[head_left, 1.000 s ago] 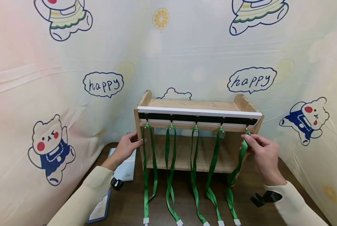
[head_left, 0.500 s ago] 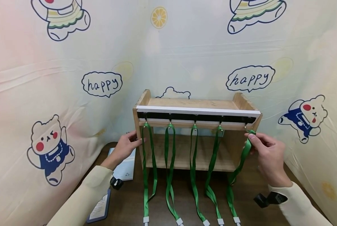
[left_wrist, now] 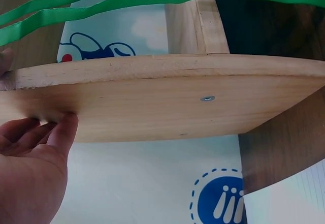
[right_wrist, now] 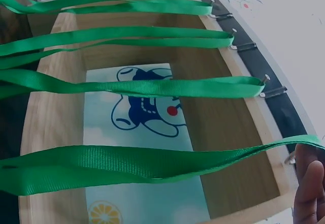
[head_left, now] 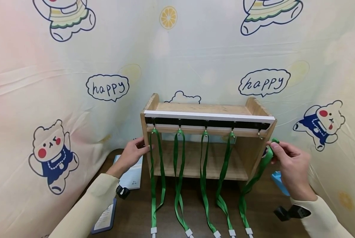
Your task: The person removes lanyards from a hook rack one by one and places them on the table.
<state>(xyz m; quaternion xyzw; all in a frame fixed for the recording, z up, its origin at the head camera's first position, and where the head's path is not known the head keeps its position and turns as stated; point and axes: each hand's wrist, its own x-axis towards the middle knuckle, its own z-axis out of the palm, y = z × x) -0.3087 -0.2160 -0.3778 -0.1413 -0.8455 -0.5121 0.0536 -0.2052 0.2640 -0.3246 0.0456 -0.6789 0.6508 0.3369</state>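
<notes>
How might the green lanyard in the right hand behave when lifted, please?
The green lanyard is probably floppy, since it twists and bends below the right hand. It seems light, being a thin ribbon. The white clip at its lower end may swing.

Sleeves [head_left: 83, 203] are cream, long; left hand [head_left: 131, 154] and right hand [head_left: 295, 167] are bare; wrist units [head_left: 299, 211] are black, blocky.

A small desk nook was curtained off by pale cloth [head_left: 213, 59] on its far, left and right sides, printed with cartoon bears [head_left: 54, 157], orange slices [head_left: 168, 17] and the word "happy" [head_left: 107, 88]. A dark wood-grain desktop [head_left: 133, 211] carried a wooden shelf unit [head_left: 192, 158], with a pale blue notebook [head_left: 133, 175] on the left. Whether it belonged to a home or an office was impossible to tell.
</notes>
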